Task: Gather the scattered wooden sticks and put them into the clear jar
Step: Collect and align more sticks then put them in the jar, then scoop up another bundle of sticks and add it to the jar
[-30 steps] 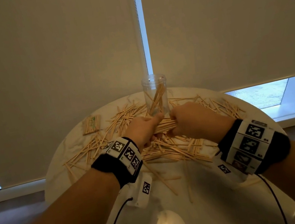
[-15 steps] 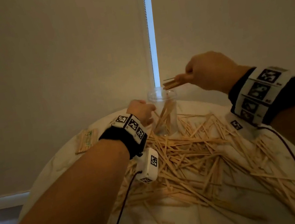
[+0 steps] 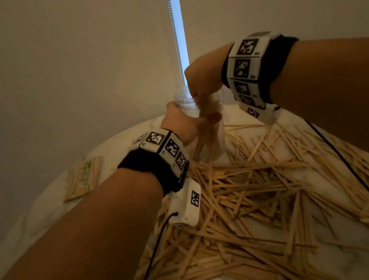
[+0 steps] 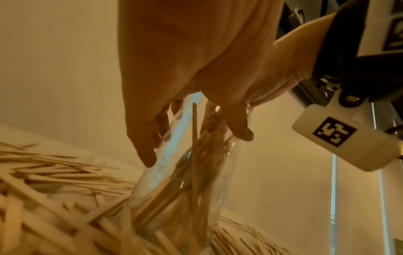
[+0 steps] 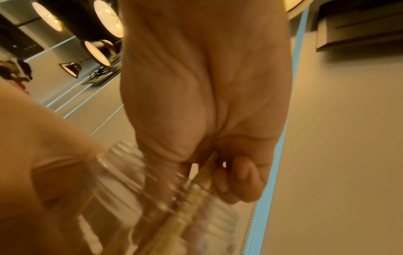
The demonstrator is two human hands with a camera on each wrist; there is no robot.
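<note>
Both hands at the jar: left gripping it, right pinching sticks overhead.

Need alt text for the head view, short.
The right hand lowers a pinched bundle of sticks into the clear jar, which the left hand grips. Many more wooden sticks lie scattered over the round white table.
</note>
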